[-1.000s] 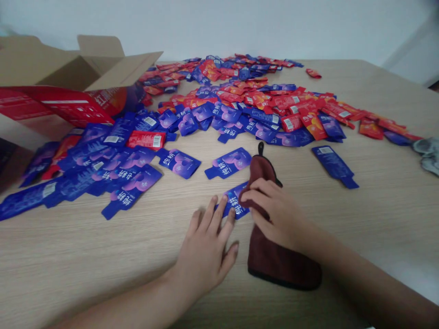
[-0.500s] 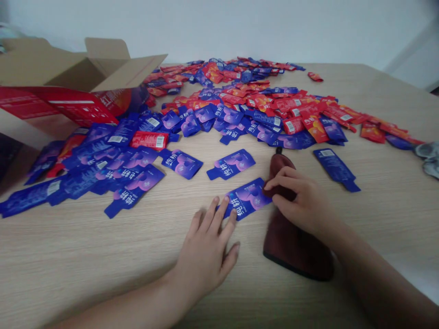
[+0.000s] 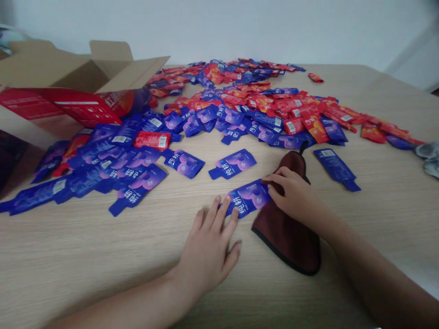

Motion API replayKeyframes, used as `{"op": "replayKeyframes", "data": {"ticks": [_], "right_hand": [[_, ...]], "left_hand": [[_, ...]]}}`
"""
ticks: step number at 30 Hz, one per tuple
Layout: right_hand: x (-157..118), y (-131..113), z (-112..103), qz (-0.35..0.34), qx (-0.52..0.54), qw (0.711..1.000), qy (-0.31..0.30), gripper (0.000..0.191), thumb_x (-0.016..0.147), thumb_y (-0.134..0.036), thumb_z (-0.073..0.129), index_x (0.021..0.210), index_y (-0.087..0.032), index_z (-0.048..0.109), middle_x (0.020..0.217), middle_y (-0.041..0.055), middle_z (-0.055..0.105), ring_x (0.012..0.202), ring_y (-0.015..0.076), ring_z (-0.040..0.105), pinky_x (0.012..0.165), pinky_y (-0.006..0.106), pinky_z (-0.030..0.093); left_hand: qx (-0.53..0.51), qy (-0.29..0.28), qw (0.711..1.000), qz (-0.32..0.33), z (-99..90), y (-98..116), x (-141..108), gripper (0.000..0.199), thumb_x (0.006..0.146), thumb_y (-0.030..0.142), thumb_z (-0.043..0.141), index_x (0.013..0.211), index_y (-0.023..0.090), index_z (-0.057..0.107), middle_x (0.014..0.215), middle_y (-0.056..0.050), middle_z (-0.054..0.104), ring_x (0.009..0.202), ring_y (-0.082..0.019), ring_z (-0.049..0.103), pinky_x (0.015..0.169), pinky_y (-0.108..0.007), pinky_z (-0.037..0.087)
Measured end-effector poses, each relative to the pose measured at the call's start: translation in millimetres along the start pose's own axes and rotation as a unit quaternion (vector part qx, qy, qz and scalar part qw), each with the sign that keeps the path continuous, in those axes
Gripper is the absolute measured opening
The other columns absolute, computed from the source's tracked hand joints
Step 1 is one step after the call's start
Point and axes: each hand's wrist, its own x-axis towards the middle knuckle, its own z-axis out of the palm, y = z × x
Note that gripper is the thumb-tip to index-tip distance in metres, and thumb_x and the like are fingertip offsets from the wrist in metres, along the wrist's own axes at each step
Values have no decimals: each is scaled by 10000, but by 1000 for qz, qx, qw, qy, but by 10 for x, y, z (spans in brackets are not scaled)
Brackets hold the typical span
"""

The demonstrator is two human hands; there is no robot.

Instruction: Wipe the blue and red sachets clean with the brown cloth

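Note:
A blue and purple sachet point(image 3: 249, 197) lies flat on the table between my hands. My left hand point(image 3: 209, 246) has its fingers spread, with the fingertips resting on the sachet's left end. A dark red cloth piece with black edging point(image 3: 288, 237) lies to the right of the sachet and partly under my right hand. My right hand point(image 3: 291, 194) is closed, its fingers pinched together at the cloth's left edge beside the sachet's right end; the fingertips seem to hold the cloth. Another blue sachet point(image 3: 233, 163) lies just behind.
Long heaps of red and blue sachets point(image 3: 274, 114) stretch across the back. More overlap at the left point(image 3: 113, 164), before an open cardboard box point(image 3: 137, 75). A lone blue sachet point(image 3: 336, 169) lies at the right. Something grey point(image 3: 428, 157) sits at the right edge.
The dark red cloth has turned and shifted, its lower end moving left and its top end right. My right hand has moved slightly left with its fingers more closed. My left hand has barely moved.

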Motion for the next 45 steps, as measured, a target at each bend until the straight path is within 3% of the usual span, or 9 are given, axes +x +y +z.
{"op": "replayKeyframes", "data": {"ticks": [3, 6, 10, 13, 21, 26, 30, 40, 45], "right_hand": [[1, 29, -28, 3, 6, 999, 35, 254, 891, -227, 512, 1049, -200, 710, 956, 90, 604, 883, 238, 588, 810, 408, 481], [-63, -173, 23, -67, 28, 994, 86, 270, 906, -223, 512, 1113, -202, 683, 1036, 101, 603, 939, 245, 565, 848, 418, 468], [-153, -498, 149, -176, 25, 984, 31, 260, 916, -180, 492, 1071, -225, 696, 1041, 92, 608, 938, 236, 533, 826, 393, 454], [-150, -492, 176, -145, 21, 989, 19, 239, 907, -183, 510, 1033, -227, 708, 1014, 93, 604, 922, 231, 533, 812, 387, 456], [-28, 26, -63, 1, 60, 998, -9, 205, 871, -206, 540, 933, -239, 732, 925, 45, 623, 839, 194, 602, 785, 351, 483], [-89, -271, -14, -84, 43, 993, 64, 239, 906, -204, 503, 1030, -220, 707, 997, 80, 619, 898, 221, 564, 822, 385, 453], [-166, -551, 129, -179, -1, 984, 3, 243, 906, -174, 496, 1034, -227, 695, 1048, 85, 623, 896, 235, 501, 780, 395, 412], [-105, -9, -123, 12, 18, 999, -49, 196, 840, -158, 539, 860, -247, 713, 946, 29, 646, 869, 205, 597, 750, 356, 448], [-139, -202, -166, -24, -3, 1000, 7, 211, 869, -178, 516, 919, -228, 716, 956, 60, 636, 896, 219, 586, 779, 366, 448]], "left_hand": [[-4, 6, 1000, -2, 6, 0, -1, 558, 948, 424, 429, 1447, 176, 416, 1591, -149, 239, 1450, -369, 229, 1053, -553, 350], [-4, 7, 1000, -1, 9, 1, -4, 554, 943, 413, 439, 1441, 171, 427, 1586, -158, 249, 1447, -376, 232, 1047, -556, 351], [-5, 11, 1000, -2, 13, -5, -7, 546, 945, 412, 430, 1440, 182, 431, 1574, -145, 290, 1454, -361, 220, 1056, -547, 341], [3, 12, 1000, 1, 5, -5, -2, 555, 934, 397, 450, 1441, 172, 429, 1571, -152, 292, 1446, -369, 240, 1046, -546, 353], [1, 2, 1000, 1, 4, -6, -8, 581, 941, 415, 439, 1473, 191, 378, 1597, -137, 228, 1450, -377, 224, 1045, -557, 350], [-6, 11, 1000, 0, 25, -7, -13, 563, 955, 446, 411, 1467, 214, 391, 1601, -113, 230, 1457, -364, 208, 1058, -541, 336], [-1, 18, 1000, 1, 29, -2, -14, 549, 959, 456, 402, 1445, 203, 427, 1587, -118, 269, 1453, -363, 217, 1050, -533, 342], [-1, 1, 1000, -3, 20, 2, -1, 575, 961, 469, 381, 1471, 203, 386, 1601, -118, 225, 1449, -374, 224, 1040, -547, 345], [2, -3, 1000, 5, -1, -1, 1, 568, 949, 432, 413, 1464, 192, 397, 1598, -132, 223, 1449, -384, 219, 1033, -560, 348]]}}
